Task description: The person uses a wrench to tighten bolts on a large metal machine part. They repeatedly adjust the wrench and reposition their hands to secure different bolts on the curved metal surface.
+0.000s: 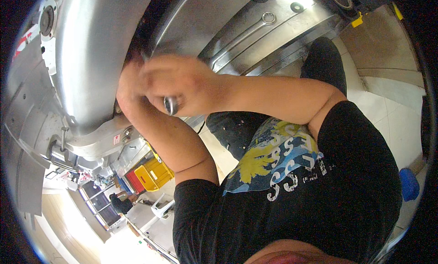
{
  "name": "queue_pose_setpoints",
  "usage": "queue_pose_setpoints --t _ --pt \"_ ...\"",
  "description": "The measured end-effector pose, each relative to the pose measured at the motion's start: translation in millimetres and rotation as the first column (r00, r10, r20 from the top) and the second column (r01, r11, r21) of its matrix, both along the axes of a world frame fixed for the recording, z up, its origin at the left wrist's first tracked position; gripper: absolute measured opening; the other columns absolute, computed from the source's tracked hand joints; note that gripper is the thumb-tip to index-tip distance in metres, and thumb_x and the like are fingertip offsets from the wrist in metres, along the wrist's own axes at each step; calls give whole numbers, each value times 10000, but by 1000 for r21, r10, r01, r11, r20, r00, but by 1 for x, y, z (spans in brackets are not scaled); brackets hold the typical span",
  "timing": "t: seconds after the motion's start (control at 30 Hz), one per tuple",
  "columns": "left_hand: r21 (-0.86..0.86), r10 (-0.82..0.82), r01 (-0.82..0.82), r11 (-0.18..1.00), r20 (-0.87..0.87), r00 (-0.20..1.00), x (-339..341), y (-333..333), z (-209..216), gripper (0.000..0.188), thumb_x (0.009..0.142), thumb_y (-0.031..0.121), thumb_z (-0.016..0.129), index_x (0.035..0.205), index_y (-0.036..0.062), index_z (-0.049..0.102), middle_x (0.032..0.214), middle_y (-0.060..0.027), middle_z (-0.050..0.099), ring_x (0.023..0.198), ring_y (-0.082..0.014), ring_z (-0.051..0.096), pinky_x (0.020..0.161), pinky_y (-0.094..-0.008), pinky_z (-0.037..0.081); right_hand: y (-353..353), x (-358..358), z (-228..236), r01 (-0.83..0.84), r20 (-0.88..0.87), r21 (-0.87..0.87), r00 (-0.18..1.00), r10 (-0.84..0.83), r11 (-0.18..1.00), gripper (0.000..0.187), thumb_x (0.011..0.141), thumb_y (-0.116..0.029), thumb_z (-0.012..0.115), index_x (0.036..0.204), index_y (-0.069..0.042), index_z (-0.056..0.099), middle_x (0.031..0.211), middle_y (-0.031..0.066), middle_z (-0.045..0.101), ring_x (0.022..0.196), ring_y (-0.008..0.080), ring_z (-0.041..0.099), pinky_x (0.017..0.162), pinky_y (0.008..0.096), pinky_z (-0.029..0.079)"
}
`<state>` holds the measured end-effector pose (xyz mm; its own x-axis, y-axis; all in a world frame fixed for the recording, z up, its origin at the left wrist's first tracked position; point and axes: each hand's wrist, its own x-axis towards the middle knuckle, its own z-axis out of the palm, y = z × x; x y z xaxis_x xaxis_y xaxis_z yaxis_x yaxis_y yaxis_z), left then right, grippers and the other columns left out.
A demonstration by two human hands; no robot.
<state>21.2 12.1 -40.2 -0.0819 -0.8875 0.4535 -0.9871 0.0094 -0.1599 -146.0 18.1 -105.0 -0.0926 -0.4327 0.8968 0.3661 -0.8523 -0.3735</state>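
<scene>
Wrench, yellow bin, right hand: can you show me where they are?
Wrench (243,39): head view, on its shaft.
Yellow bin (156,176): head view, on its wall.
Right hand (181,82): head view, middle of the hand, blurred.

A yellow bin (148,177) stands beside a red bin (133,182), well apart from a blue object (409,184).

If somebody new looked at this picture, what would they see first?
Probably the blurry right hand left of the middle, closed around a metal tool whose shiny end pokes out. Next might come the black T-shirt with its yellow-and-blue print, lower down. Then the silver wrench near the top and the yellow bin at lower left.
</scene>
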Motion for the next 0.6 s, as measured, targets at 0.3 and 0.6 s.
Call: queue_pose_setpoints --t 0.3,0.6 --pt "-26 -17 17 1000 8 1000 3 -8 4 443 1047 351 413 1246 33 649 1260 -277 624 1187 -467 588 1030 -534 447 -11 -69 14 -364 117 479 928 353 799 200 904 -121 708 1099 -80 687 1076 98 698 897 298 692 742 377 569" --pt "-23 -16 16 1000 19 1000 3 -9 9 443 1047 352 409 1237 34 653 1245 -277 630 1175 -466 596 1022 -537 452 -36 -69 9 -692 382 444 720 579 569 264 1041 -58 528 1279 56 534 954 64 633 757 78 614 670 233 515"
